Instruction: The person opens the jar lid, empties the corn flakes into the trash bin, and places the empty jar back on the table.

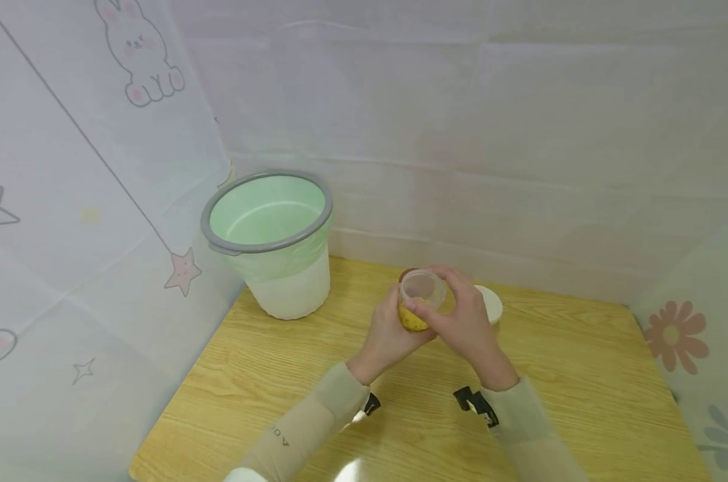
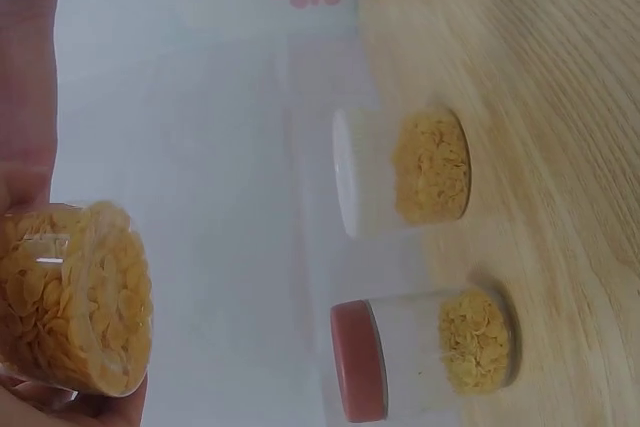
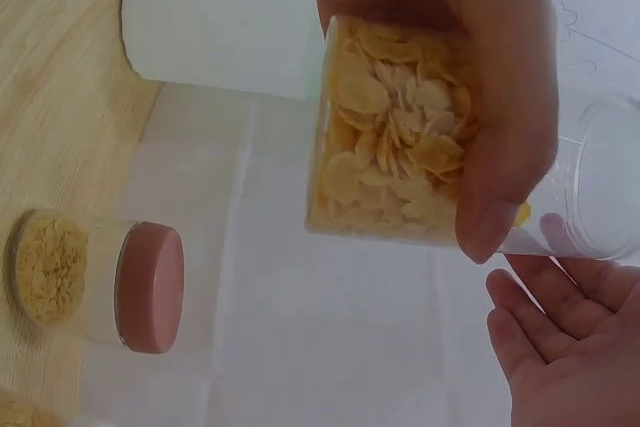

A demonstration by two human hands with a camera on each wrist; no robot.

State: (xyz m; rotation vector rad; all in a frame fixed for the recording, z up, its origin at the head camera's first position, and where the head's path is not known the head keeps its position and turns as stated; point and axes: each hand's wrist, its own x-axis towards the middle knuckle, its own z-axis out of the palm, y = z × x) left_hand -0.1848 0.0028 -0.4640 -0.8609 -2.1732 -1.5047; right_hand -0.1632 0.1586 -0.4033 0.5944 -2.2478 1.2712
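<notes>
A clear plastic jar of cornflakes is held up above the wooden table, its clear upper end tilted toward the head camera. My left hand grips the jar round its side, the thumb across it in the right wrist view. At the upper end is my right hand, thumb on the near side and fingers on the far side. Its other fingers are spread outward, off the jar. In the left wrist view the flakes look packed at the jar's lower end. Whether a clear lid covers the top is hard to tell.
Behind the hands stand a white-lidded jar and a red-lidded jar, both partly filled with flakes. A white bin with a green liner and grey rim stands at the back left of the table. Printed cloth walls surround it.
</notes>
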